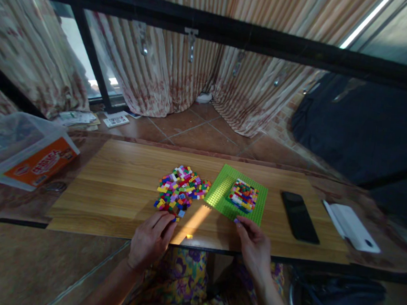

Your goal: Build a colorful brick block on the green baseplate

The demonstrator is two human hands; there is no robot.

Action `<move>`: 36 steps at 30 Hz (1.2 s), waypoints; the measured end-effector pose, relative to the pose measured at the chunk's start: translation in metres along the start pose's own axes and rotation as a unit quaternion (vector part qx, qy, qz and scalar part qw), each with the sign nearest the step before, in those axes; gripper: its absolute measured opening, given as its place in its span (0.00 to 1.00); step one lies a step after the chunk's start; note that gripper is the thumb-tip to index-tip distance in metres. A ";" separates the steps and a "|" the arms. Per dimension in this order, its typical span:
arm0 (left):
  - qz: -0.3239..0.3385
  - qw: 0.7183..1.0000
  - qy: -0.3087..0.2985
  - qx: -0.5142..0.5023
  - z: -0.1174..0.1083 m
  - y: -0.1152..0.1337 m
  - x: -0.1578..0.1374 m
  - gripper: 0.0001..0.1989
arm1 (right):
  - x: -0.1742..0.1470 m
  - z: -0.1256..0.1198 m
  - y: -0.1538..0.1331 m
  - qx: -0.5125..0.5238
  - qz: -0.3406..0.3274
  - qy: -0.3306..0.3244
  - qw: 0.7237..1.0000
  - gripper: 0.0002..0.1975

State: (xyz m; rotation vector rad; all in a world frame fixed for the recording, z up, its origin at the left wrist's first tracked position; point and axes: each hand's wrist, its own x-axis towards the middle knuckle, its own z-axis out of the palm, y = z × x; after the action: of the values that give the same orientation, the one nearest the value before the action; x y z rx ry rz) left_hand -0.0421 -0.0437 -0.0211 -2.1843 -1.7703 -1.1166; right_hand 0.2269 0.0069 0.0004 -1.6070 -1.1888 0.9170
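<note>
A loose pile of small coloured building bricks (182, 186) lies left of centre on the wooden board. At its near edge, my left hand (150, 238) is closed, with a small blue building brick (174, 219) at the fingertips. A light blue brick (181, 213) lies just beyond these fingers. My right hand (255, 246) pinches a small purple building brick (236, 220) between thumb and forefinger, at the near edge of a green baseplate (216, 190). On the baseplate stands a low square block of multicoloured bricks (243, 195); its upper middle looks dark and uneven.
A black phone (300, 217) lies right of the baseplate, and a white phone-shaped case (352, 228) farther right. A clear plastic bin (27, 150) with an orange label stands at the left. One yellow brick (188, 236) lies near the board's front edge. A dark bar crosses above.
</note>
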 end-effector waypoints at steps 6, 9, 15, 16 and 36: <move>-0.007 1.000 -0.003 0.001 0.000 0.001 0.001 0.06 | 0.003 0.000 -0.003 0.013 0.004 0.011 1.000 0.16; -0.006 1.000 -0.002 0.001 0.000 0.001 0.001 0.06 | 0.003 -0.002 -0.003 0.015 0.011 0.017 1.000 0.17; -0.004 1.000 -0.007 -0.006 -0.001 0.001 0.001 0.05 | 0.004 -0.006 -0.001 0.002 0.014 0.017 1.000 0.18; -0.003 1.000 -0.006 -0.005 -0.001 0.000 0.000 0.05 | 0.004 -0.007 -0.001 0.000 0.014 0.019 1.000 0.17; -0.002 1.000 0.003 0.000 -0.001 0.001 0.002 0.06 | 0.009 -0.019 0.008 0.014 0.017 0.040 0.999 0.18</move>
State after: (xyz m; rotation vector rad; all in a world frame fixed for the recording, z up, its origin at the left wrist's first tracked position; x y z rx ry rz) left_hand -0.0415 -0.0432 -0.0185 -2.1773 -1.7726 -1.1221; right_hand 0.2493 0.0105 -0.0017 -1.6303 -1.0919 0.8803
